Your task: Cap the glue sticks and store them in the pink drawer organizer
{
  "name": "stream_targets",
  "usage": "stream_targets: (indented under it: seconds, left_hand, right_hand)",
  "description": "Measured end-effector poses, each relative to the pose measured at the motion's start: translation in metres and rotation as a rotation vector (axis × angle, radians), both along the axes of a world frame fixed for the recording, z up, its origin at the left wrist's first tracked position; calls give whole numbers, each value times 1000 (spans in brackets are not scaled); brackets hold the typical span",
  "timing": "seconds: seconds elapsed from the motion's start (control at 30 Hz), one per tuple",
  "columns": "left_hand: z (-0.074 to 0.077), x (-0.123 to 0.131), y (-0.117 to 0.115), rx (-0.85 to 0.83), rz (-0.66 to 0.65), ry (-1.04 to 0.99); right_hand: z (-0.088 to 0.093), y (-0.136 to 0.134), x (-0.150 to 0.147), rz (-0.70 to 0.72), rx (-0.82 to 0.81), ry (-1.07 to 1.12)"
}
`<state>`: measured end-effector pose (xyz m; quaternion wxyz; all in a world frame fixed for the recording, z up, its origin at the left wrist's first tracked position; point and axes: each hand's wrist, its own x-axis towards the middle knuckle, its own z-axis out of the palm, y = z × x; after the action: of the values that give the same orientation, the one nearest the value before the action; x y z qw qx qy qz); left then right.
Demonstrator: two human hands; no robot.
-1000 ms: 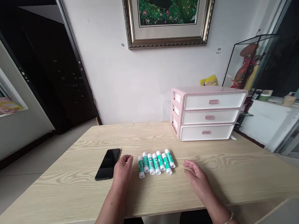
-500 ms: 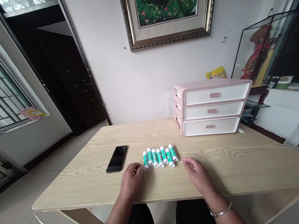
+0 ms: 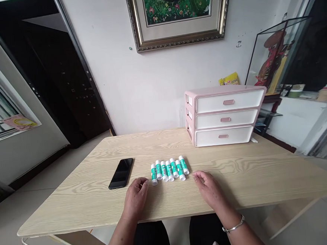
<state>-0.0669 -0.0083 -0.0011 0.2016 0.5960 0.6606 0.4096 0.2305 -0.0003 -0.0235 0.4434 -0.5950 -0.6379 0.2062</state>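
Note:
Several green-and-white glue sticks (image 3: 169,170) lie side by side in a row on the wooden table (image 3: 240,177). My left hand (image 3: 135,198) rests on the table just left of and below the row, fingers loosely curled, holding nothing. My right hand (image 3: 210,189) rests to the right of the row, fingers slightly bent and apart, also holding nothing. Neither hand touches the sticks.
A black phone (image 3: 121,173) lies face up left of the sticks. A pink-and-white three-drawer organizer (image 3: 224,115), drawers closed, stands at the table's back right against the wall. A framed picture (image 3: 177,15) hangs above. A glass case (image 3: 276,56) stands at the right.
Both hands have drawn back a little toward the table's front edge, away from the glue sticks. The camera view has shifted backward; the sticks and phone have not moved.

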Motion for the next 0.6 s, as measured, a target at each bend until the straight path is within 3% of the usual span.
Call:
stream_targets:
  seconds: [0.37, 0.6]
  left_hand:
    - [3, 1, -2, -9, 3, 39]
    - [-6, -3, 3, -5, -23, 51]
  right_hand:
    - [0, -2, -1, 21, 48, 0]
    - [-7, 2, 2, 8, 61, -42]
